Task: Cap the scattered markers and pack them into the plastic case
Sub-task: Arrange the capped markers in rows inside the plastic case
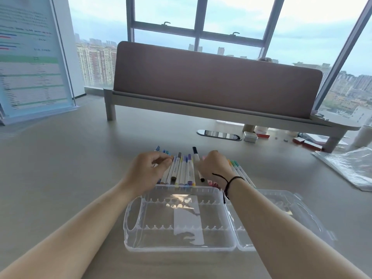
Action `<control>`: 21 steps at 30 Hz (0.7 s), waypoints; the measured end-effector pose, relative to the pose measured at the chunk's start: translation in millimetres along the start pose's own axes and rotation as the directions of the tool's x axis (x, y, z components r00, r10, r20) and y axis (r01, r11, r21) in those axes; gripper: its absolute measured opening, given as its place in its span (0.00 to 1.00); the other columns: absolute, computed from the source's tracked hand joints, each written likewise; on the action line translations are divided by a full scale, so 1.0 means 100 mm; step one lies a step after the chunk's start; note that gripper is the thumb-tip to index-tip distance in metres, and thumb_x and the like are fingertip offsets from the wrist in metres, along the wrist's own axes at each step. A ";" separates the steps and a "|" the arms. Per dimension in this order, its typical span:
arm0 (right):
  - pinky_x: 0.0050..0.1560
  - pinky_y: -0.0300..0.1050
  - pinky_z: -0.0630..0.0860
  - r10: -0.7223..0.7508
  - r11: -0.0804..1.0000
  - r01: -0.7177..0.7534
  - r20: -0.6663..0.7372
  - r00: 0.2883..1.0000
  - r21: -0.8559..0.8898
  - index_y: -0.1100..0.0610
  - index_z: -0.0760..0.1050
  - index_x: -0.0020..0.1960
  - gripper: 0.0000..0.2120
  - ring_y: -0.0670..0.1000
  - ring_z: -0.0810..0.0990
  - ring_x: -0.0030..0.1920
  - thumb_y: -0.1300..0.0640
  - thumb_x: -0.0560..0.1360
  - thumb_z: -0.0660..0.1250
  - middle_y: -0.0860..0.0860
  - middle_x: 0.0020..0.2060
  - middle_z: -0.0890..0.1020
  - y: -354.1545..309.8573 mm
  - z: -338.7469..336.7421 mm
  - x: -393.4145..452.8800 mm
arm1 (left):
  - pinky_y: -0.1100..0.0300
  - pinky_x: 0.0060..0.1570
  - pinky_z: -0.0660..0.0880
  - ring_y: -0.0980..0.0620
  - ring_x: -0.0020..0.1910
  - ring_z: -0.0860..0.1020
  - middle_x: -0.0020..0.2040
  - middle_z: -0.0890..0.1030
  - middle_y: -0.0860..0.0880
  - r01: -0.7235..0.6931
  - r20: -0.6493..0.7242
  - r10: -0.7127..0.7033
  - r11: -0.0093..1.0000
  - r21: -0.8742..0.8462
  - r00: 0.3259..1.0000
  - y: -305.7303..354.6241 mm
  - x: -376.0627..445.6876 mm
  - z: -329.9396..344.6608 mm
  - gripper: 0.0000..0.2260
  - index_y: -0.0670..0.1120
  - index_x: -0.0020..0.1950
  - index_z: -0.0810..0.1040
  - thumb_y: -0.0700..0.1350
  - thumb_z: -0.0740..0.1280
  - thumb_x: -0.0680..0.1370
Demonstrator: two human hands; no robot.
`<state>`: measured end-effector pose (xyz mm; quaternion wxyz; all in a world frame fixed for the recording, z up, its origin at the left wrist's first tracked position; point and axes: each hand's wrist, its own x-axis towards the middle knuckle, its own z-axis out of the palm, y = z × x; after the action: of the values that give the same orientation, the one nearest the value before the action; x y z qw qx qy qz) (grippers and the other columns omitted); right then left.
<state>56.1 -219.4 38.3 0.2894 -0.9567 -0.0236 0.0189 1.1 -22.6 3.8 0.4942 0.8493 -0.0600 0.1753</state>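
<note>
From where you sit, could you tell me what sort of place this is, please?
Probably an office in a high-rise: a shared desk with a fabric privacy divider, a cable grommet set into its top, and tall windows looking out over apartment towers.

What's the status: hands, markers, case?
Left hand and right hand curled on markers. Plastic case open, no markers inside. Nothing blocking.
</note>
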 end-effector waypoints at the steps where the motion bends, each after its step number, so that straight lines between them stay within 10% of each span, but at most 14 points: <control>1: 0.26 0.37 0.61 0.007 0.996 -0.007 -0.001 1.000 0.084 0.56 0.65 0.32 0.16 0.47 0.63 0.23 0.54 0.77 0.64 0.48 0.24 0.67 0.01 -0.03 -0.03 | 0.66 0.51 0.75 0.65 0.48 0.81 0.47 0.85 0.60 0.004 -0.002 -0.004 1.000 -0.002 1.000 0.01 0.00 -0.02 0.05 0.55 0.51 0.83 0.46 0.69 0.79; 8: 0.26 0.41 0.67 -0.151 0.770 -0.018 0.209 0.966 0.637 0.60 0.82 0.38 0.13 0.50 0.68 0.23 0.54 0.78 0.70 0.55 0.26 0.75 0.15 -0.10 -0.74 | 0.52 0.44 0.79 0.53 0.36 0.79 0.43 0.85 0.48 0.061 0.099 -0.036 0.964 -0.260 0.994 0.27 -0.06 -0.09 0.08 0.48 0.58 0.82 0.46 0.69 0.80; 14: 0.33 0.47 0.72 -0.281 0.765 0.036 0.284 0.917 0.643 0.59 0.82 0.42 0.12 0.56 0.73 0.30 0.51 0.78 0.70 0.62 0.35 0.83 0.17 0.06 -0.97 | 0.56 0.37 0.79 0.48 0.33 0.79 0.36 0.82 0.40 0.130 0.236 -0.039 0.915 -0.383 0.971 0.41 -0.13 -0.09 0.11 0.42 0.55 0.83 0.43 0.72 0.73; 21: 0.31 0.39 0.73 -0.323 0.854 0.150 0.283 0.903 0.498 0.50 0.80 0.53 0.07 0.46 0.76 0.29 0.53 0.76 0.73 0.49 0.34 0.86 0.14 0.09 -1.06 | 0.58 0.35 0.78 0.48 0.32 0.79 0.36 0.83 0.43 0.279 0.280 -0.208 0.928 -0.245 0.937 0.34 -0.05 -0.23 0.06 0.41 0.51 0.85 0.41 0.73 0.76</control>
<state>-49.5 -232.3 25.4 0.5006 -0.8292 -0.1899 0.1608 -18.2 -20.0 40.0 0.6164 0.7865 -0.0391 -0.0062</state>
